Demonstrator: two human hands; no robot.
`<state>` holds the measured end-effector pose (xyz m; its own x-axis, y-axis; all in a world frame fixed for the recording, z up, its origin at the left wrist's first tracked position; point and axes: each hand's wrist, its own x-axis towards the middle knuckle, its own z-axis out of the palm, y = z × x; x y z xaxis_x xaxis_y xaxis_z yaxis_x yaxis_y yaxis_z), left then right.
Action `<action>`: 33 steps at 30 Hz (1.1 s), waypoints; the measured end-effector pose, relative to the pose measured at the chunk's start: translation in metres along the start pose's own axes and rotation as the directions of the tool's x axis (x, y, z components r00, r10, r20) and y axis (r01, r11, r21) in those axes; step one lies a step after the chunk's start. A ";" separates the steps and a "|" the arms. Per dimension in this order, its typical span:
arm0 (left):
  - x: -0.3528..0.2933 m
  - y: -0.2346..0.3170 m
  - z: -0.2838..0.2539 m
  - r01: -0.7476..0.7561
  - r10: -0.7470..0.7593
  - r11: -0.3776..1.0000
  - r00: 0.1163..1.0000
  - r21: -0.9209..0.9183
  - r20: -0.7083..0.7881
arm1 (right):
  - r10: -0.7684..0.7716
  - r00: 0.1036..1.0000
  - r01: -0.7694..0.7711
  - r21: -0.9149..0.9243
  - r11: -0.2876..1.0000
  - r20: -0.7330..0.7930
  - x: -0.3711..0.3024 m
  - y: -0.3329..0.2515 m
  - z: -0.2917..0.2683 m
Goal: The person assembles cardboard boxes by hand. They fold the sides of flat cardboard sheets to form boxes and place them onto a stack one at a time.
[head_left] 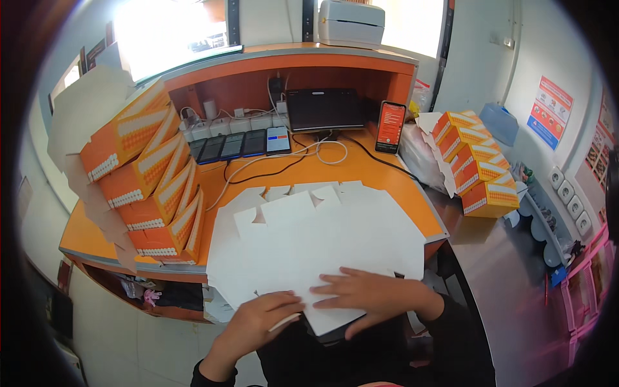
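A stack of flat white die-cut carton blanks (309,238) lies on the orange tabletop (380,177), its near edge hanging over the tabletop's front edge at about 6 o'clock of the view. The left hand (261,319) curls around that near edge at roughly 7 o'clock, fingers bent and pinching the lower corner of the top blank. The right hand (371,293), just beside it toward 5 o'clock, lies palm down on the blanks with fingers spread and pointing left.

At 9 o'clock a leaning row of folded orange-and-white boxes (151,187) stands on the tabletop's left end, white flaps open. A second, smaller stack of the same boxes (477,164) sits at 3 o'clock, on the right. Beyond the blanks, at 12 o'clock, a row of phones (242,143) lies flat with white cables (284,158) trailing from them, next to a dark tablet-like device (324,109) and an upright phone with a red screen (391,126). A white printer (351,22) stands on the raised shelf above.
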<state>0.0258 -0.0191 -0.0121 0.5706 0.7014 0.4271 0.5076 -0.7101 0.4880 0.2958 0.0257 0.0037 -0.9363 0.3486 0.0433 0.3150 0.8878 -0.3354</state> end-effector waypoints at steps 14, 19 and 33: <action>0.008 0.030 0.020 0.136 -0.061 0.981 0.891 0.136 -0.450 | 0.386 0.724 -0.174 0.391 0.904 -0.571 -0.008 -0.003 0.005; 0.039 0.038 0.041 0.171 -0.035 0.942 0.906 0.290 -0.421 | 0.300 0.770 -0.111 0.344 0.932 -0.563 0.000 -0.010 0.009; 0.054 0.052 0.048 0.057 0.023 0.911 0.982 0.409 -0.189 | 0.243 0.772 -0.094 0.272 0.958 -0.587 -0.013 -0.001 0.010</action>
<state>0.1141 -0.0205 -0.0005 0.4498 0.6839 0.5744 0.7589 -0.6318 0.1580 0.3063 0.0168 -0.0063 -0.5550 0.6612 0.5047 0.3473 0.7355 -0.5817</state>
